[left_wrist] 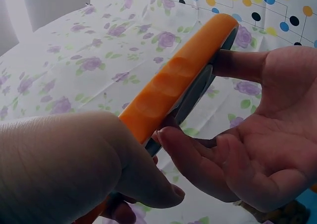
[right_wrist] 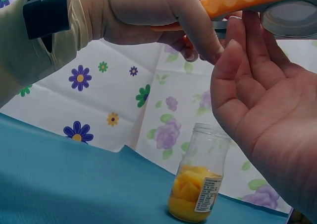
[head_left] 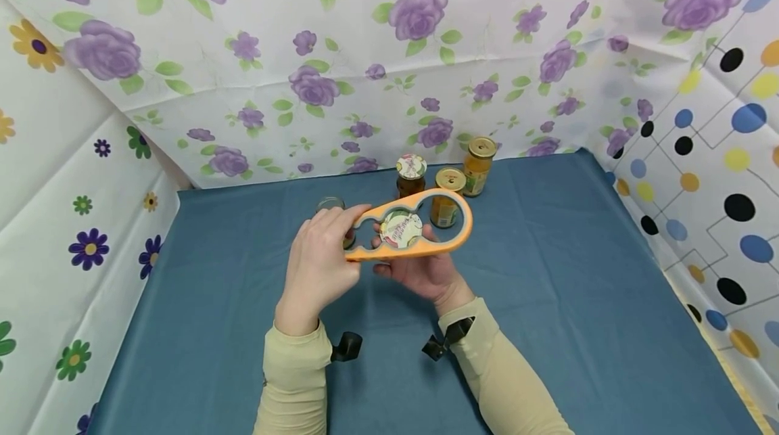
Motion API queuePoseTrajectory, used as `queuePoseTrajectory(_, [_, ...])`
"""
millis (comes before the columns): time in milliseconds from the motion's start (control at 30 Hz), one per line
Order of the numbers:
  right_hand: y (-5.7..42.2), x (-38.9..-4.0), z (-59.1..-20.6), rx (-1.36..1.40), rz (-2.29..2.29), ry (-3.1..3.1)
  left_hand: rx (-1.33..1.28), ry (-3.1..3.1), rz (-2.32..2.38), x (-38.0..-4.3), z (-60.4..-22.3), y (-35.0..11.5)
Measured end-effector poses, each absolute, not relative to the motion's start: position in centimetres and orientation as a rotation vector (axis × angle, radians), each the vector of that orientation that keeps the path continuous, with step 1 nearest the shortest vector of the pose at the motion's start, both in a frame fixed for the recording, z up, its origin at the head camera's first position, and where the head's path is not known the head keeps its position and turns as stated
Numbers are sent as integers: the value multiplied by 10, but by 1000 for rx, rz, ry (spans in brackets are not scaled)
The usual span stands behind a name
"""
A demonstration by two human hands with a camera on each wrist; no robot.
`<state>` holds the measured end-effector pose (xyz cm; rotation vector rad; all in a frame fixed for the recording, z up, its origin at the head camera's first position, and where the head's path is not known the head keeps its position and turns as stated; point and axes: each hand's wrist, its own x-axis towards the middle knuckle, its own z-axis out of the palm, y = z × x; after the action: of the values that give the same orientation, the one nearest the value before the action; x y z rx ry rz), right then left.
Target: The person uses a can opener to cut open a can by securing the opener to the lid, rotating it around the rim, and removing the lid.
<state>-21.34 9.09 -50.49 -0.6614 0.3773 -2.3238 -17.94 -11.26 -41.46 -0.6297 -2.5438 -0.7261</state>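
My left hand [head_left: 322, 252] grips the narrow end of an orange jar opener [head_left: 465, 229] with grey inner edges, held above the table. A jar lid [head_left: 402, 228] with a printed top sits in its middle opening. Below the opener, my right hand [head_left: 426, 276] is palm up, its thumb and fingertips at opposite edges of the lid. The lid's pale underside shows in the right wrist view. A lidless glass jar [right_wrist: 195, 184] of yellow fruit stands on the table; in the head view it is partly hidden behind my left hand.
Toward the back stand a dark jar with a printed lid [head_left: 411, 166], a jar with a gold lid [head_left: 450, 179] and a taller gold-lidded jar [head_left: 479, 157]. A blue cloth [head_left: 578, 327] covers the table. Patterned sheets [head_left: 243, 117] hang at the back and sides.
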Motion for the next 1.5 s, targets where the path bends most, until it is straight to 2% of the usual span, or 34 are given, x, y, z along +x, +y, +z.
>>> queuePoseTrajectory(900, [95, -212, -501, -710, -2319, 509, -805, -2528, -829, -181, -416, -119])
queuePoseTrajectory(1500, [96, -212, -501, -715, -2308, 582, -882, -2575, -657, -187, -422, -128])
